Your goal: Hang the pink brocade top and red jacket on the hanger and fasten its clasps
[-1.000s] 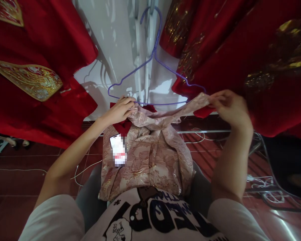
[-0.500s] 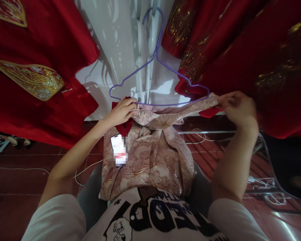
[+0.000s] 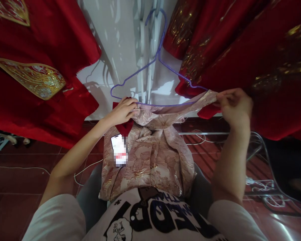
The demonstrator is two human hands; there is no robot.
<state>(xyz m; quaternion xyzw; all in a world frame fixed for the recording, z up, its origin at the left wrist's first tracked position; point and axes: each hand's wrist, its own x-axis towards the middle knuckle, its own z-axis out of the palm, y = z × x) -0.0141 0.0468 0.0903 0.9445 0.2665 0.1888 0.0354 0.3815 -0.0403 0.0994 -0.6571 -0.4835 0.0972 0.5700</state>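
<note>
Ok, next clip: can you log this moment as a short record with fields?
Left hand: left hand gripping one end of the garment's raised edge
Right hand: right hand pinching the other end, edge stretched between
Garment: pink-and-gold brocade garment, mostly across the lap
Hanger: purple hanger, hook upward, right end hidden behind the raised edge
Phone: smartphone on the garment, screen lit, partly pixelated
Both sides: red cloth with gold decoration
Floor: reddish tiles, pale cables
</note>
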